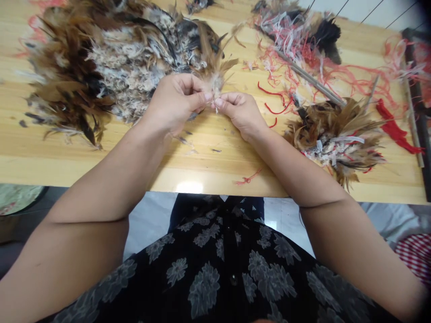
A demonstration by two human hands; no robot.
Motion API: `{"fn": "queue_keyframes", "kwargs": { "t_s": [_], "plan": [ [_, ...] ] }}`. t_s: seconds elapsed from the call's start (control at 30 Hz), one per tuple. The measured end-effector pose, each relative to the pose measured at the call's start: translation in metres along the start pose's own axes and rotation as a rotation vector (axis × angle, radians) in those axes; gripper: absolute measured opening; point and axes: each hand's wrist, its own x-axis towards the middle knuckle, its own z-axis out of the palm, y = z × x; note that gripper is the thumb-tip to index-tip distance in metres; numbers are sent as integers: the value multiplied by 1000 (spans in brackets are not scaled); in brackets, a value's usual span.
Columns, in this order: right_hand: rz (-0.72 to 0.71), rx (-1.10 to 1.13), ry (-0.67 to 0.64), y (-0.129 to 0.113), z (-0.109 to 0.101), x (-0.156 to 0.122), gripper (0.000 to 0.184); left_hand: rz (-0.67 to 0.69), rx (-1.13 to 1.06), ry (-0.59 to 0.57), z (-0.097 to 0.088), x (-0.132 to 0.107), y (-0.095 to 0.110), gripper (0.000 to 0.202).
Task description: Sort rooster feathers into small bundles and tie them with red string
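Both hands meet over the middle of the wooden table [208, 175]. My left hand [177, 101] and my right hand [240, 112] each pinch the base of a small bunch of brown feathers [215, 67] that fans upward between them. Both hands have fingers curled closed on the quill ends. A large heap of brown, white and dark feathers [107, 63] lies just left of and behind my left hand.
A smaller feather bundle with red and white strips [336, 134] lies right of my right hand. Red and white strings [303, 49] and thin sticks [313, 80] are scattered at the back right. A red tassel [392, 128] lies far right.
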Motion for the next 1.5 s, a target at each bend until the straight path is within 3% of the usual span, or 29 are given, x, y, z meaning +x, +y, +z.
{"fn": "queue_keyframes", "kwargs": {
  "t_s": [0.17, 0.53, 0.63, 0.73, 0.83, 0.9, 1.0, 1.1, 1.23, 1.33, 1.5],
  "plan": [
    [3, -17, -5, 2, 1, 1, 62, 52, 98, 29, 4, 0, -2, 63],
    [0, -89, -32, -10, 4, -3, 58, 6, 64, 10, 6, 4, -16, 63],
    [9, -106, -29, -12, 3, -5, 56, 29, 95, 67, 1, 2, -3, 45],
    [8, -112, -16, -11, -1, -7, 57, 171, 226, 195, -20, -4, 23, 29],
    [8, -106, 0, -10, -4, -7, 63, 170, 474, 76, -51, -11, 44, 9],
    [4, -98, 8, -9, -6, -7, 67, 149, 642, -97, -63, -14, 50, 9],
    [1, -88, 22, -8, -6, -7, 70, 23, 894, -263, -59, -15, 48, 17],
    [1, -87, 29, -7, -5, -8, 67, -111, 1043, -220, -40, -17, 42, 19],
    [9, -99, 29, -6, -3, -10, 57, -107, 974, -136, -29, -25, 32, 31],
    [11, -102, 45, -5, -2, -11, 50, -56, 869, -172, -36, -25, 25, 36],
    [-13, -92, 62, -5, 0, -11, 50, 7, 607, -202, -46, -19, 36, 20]
  ]
}}
